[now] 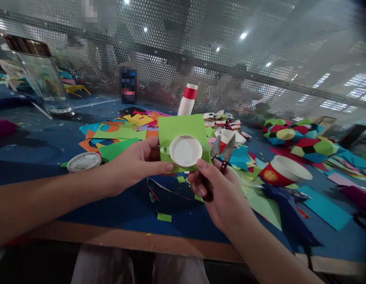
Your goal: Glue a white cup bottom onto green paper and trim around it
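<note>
A square of light green paper [183, 124] is held up over the table's front, with a round white paper cup base [185, 151] against its lower half. A small pale tab with a dark drawing sticks out at the left of the round base. My left hand [141, 157] pinches the paper's left edge, thumb in front and fingers behind. My right hand [218, 185] grips scissors [223, 152] with parted blades pointing up, while its thumb presses the rim of the cup base. The right fingers are partly hidden by the scissor handles.
Colored paper scraps [120, 130] cover the blue table [112, 213]. A stack of paper cups [187, 100] stands behind the green paper. At left are a glass jar [47, 79] and a round tin [84, 161]; at right, a tipped red-and-white cup [285, 171] and colorful paper balls [314, 150].
</note>
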Demonstrator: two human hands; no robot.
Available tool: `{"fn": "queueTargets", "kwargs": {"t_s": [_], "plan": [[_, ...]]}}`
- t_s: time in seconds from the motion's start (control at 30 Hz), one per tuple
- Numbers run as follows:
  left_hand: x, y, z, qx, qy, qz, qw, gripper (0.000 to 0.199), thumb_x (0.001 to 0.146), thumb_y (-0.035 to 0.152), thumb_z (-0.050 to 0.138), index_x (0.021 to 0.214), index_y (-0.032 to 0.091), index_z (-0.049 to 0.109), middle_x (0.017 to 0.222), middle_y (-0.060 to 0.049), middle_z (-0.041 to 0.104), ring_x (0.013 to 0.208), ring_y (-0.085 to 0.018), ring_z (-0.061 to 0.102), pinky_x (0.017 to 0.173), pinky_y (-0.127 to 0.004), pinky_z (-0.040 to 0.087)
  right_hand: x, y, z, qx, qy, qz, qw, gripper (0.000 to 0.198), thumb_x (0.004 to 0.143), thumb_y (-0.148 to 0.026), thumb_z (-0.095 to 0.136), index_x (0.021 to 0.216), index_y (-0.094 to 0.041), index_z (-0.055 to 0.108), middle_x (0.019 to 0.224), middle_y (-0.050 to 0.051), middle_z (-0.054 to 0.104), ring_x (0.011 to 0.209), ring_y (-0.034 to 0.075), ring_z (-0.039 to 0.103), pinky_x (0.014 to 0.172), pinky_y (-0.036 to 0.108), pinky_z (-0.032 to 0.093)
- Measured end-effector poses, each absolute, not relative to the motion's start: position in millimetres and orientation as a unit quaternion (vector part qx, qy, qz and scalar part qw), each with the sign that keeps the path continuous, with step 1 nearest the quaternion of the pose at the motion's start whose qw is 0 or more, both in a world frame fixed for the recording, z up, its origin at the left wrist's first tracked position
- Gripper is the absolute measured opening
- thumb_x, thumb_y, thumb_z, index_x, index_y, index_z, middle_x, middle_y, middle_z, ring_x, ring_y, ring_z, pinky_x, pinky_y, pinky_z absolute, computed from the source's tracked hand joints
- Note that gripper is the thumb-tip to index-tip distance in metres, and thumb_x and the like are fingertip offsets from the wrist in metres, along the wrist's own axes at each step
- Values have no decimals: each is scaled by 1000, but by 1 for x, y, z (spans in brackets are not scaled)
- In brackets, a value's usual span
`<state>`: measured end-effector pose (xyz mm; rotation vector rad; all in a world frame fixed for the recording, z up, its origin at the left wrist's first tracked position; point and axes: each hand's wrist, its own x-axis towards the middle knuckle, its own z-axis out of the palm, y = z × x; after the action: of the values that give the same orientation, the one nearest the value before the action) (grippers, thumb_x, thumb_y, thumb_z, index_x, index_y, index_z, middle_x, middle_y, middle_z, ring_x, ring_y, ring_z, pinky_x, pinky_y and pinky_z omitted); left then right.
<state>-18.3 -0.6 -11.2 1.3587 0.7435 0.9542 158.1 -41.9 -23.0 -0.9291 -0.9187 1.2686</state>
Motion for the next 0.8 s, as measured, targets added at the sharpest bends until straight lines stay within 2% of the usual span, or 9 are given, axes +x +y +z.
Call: {"fn": "queueTargets", "kwargs": {"t_s": [0.27, 0.43, 0.67, 0.8], "plan": [[-18, -2, -9, 591, 327, 421, 605, 53, 64, 17, 86, 110, 20, 62, 110, -4, 75, 112, -25, 68, 89, -29, 57, 158, -43, -24, -406, -413, 539, 612, 32, 69, -36, 84, 60, -18, 60, 54, 0, 63, 39, 5, 40, 40, 20, 29], [-20, -2, -11, 595, 324, 425, 600, 47, 65, 23, 85, 107, 19, 63, 110, -5, 75, 106, -24, 70, 87, -30, 57, 160, -43, -23, -413, -401, 540, 614, 30, 64, -32, 86, 61, -18, 60, 54, -1, 62, 40, 5, 41, 40, 19, 28], [-20, 0, -12, 599, 318, 422, 602, 57, 65, 19, 84, 117, 20, 62, 114, -6, 74, 113, -27, 67, 91, -32, 57, 158, -43, -22, -412, -411, 545, 604, 33, 67, -37, 85, 59, -18, 60, 53, 0, 61, 40, 5, 41, 40, 19, 29], [-20, 0, -12, 592, 309, 424, 611, 54, 67, 20, 83, 117, 19, 62, 117, -6, 73, 116, -27, 66, 91, -31, 56, 157, -43, -22, -410, -407, 545, 607, 33, 66, -37, 86, 60, -18, 60, 53, 0, 62, 40, 5, 41, 40, 18, 29]]}}
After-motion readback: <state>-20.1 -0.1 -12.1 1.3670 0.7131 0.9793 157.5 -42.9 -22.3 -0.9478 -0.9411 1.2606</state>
